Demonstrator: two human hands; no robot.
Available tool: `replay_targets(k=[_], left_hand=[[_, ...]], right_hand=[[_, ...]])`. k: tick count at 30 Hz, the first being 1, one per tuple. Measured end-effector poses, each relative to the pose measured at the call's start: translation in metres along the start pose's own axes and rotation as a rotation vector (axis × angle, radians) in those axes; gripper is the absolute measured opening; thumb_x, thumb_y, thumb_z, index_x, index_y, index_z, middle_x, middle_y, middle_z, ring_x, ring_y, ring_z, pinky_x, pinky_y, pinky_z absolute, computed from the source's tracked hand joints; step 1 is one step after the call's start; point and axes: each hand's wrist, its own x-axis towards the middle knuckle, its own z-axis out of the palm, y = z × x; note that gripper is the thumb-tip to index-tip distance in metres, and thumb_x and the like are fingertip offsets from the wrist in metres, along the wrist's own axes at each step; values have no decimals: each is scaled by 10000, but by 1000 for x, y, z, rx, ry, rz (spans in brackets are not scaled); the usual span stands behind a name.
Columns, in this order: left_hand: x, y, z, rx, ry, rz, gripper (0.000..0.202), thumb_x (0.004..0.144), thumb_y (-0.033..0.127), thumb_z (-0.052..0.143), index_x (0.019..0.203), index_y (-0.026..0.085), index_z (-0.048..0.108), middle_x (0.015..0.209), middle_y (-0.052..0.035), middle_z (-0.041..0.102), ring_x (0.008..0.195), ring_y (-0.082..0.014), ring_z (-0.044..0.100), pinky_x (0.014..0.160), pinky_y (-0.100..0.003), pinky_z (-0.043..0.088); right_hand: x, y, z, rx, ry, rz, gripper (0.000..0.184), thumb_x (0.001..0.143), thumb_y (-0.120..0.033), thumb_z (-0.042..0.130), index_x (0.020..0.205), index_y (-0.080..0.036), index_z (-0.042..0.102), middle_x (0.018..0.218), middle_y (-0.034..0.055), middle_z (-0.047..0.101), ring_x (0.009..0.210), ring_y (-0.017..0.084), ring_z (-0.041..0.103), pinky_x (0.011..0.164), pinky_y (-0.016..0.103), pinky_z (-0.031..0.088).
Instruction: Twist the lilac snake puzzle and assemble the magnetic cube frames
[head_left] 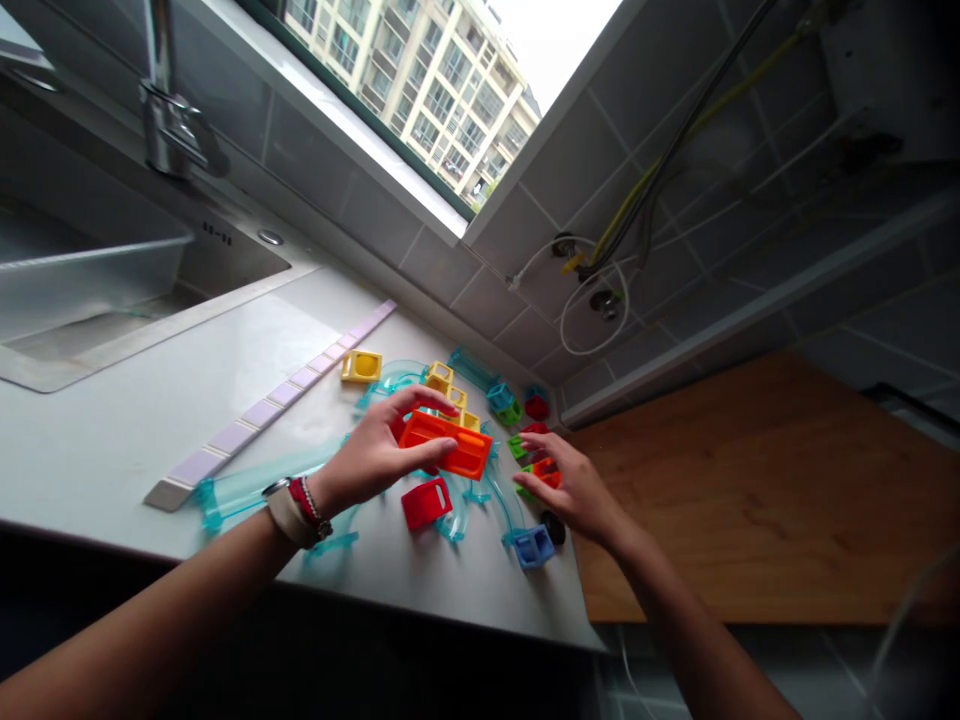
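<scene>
An orange oblong toy block (471,456) with a grooved face is gripped between the thumb and fingers of my left hand (382,440), held over the worktop. My right hand (577,485) has its thumb and fingers apart, close to an orange and green block (547,471) that shows between them; whether it touches the block I cannot tell. Several yellow blocks (442,376) lie behind my left hand. Nearer the front edge are a red block (425,503) and a blue block (534,547). Clear turquoise track pieces (262,490) lie around and partly beneath my left arm.
A lilac tiled strip (259,413) crosses the white worktop (127,440). To the left is a sink with a clear plastic tub (90,280) and a tap (169,120). A wooden board (750,500) lies at the right. Loose cables (645,190) hang by the wall.
</scene>
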Motion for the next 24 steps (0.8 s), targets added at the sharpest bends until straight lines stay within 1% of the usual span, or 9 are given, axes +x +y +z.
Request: replay_targets(k=[2, 3, 6, 8, 11, 14, 18, 21, 24], left_hand=[[-7, 4, 11, 59, -97, 51, 359, 809, 368, 829, 1104, 236, 672, 1021, -62, 758, 875, -256, 754, 771, -365, 643], [-10, 5, 16, 90, -134, 82, 334, 816, 355, 825, 1100, 241, 689, 1068, -65, 756, 947, -271, 750, 836, -378, 633], [-17, 4, 28, 141, -198, 142, 286, 847, 336, 798, 1104, 241, 717, 1159, -78, 738, 1100, -295, 712, 983, -401, 588], [-18, 1, 31, 130, -209, 156, 257, 878, 333, 765, 1103, 218, 718, 1163, -92, 734, 1109, -283, 703, 997, -398, 579], [-14, -1, 27, 99, -160, 129, 246, 902, 339, 745, 1080, 174, 703, 1134, -109, 734, 1032, -250, 720, 897, -359, 612], [-9, 0, 20, 47, -105, 66, 282, 904, 363, 751, 1094, 170, 672, 1135, -114, 731, 985, -241, 736, 757, -312, 633], [-6, 1, 15, 44, -102, 66, 275, 910, 365, 750, 1089, 176, 661, 1099, -101, 733, 1032, -254, 731, 747, -301, 637], [-4, -3, 16, 29, -84, 58, 270, 920, 380, 740, 1082, 177, 665, 1150, -106, 718, 1120, -274, 704, 764, -299, 641], [-3, -7, 17, -19, -25, 50, 268, 937, 391, 721, 1091, 176, 679, 1246, -119, 696, 1169, -284, 691, 817, -309, 640]], right_hand=[[-8, -31, 12, 70, 6, -135, 835, 826, -463, 833, 1529, -336, 400, 1399, 108, 626, 1087, 278, 705, 865, 418, 635], [-12, -44, 18, 68, 51, -221, 886, 816, -438, 851, 1549, -353, 362, 1419, 109, 616, 1149, 290, 689, 934, 437, 619], [-23, -63, 30, 84, 149, -389, 743, 883, -282, 783, 1517, -364, 404, 1379, 99, 652, 1262, 293, 646, 1053, 437, 562], [-29, -55, 29, 168, 119, -339, 614, 895, -255, 753, 1447, -323, 495, 1316, 92, 692, 1190, 280, 686, 1024, 400, 570], [-36, -12, 12, 352, 25, -86, 481, 913, -367, 722, 1350, -228, 578, 1208, 98, 729, 1009, 247, 734, 889, 344, 604], [-42, 53, -9, 270, 159, 263, 520, 919, -461, 661, 1369, -222, 560, 1194, 85, 738, 973, 236, 737, 858, 355, 608], [-46, 131, -19, 121, 251, 434, 458, 747, -395, 808, 1130, -176, 685, 1011, 100, 768, 901, 274, 732, 879, 442, 596], [-45, 159, -8, 48, 333, 498, 632, 655, -345, 861, 1230, -172, 667, 1067, 125, 754, 850, 274, 732, 846, 467, 605], [-44, 158, 2, -7, 442, 491, 716, 700, -390, 831, 1343, -159, 617, 1278, 200, 668, 936, 307, 717, 903, 531, 586]])
